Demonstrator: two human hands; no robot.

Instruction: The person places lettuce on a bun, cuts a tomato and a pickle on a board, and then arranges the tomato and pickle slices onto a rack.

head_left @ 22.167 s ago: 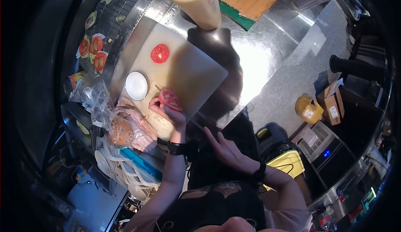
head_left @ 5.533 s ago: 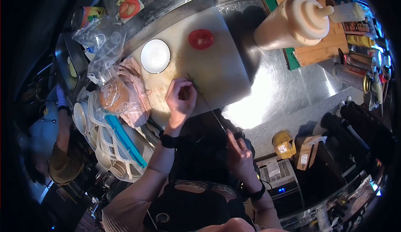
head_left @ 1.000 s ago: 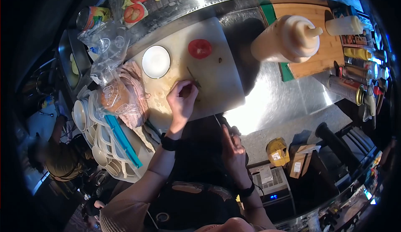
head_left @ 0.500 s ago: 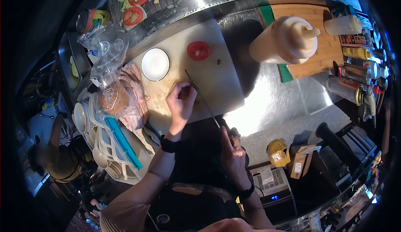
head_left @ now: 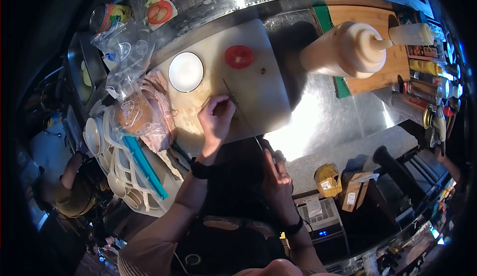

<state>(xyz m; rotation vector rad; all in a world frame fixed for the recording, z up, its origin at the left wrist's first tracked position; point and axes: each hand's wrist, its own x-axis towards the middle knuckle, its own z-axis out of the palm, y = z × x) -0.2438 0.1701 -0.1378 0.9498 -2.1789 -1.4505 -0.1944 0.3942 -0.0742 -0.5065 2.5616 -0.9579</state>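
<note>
My right hand point(head_left: 278, 180) grips a knife, with its thin blade point(head_left: 247, 120) slanting up and left over the white cutting board point(head_left: 271, 102). Close along the blade's left side, my left hand point(head_left: 215, 122) is curled with thumb and fingertips together. Whatever lies inside those fingers is small, dark and mostly hidden. A few green bits cling near the blade's upper part. Farther up the board lies a red tomato slice point(head_left: 239, 57), and left of it a round white dish point(head_left: 186, 72).
Left of the board are a bun point(head_left: 135, 116) in clear plastic, a cloth point(head_left: 158, 112) and stacked white spoons and bowls point(head_left: 118, 184). A large sauce bottle point(head_left: 343, 52) stands right. Topped tomato slices point(head_left: 160, 12) lie on the rack behind. Another person point(head_left: 74, 191) is at far left.
The view has shifted slightly. Both hands and the knife keep nearly the same place on the board, with the left fingers a little more closed over.
</note>
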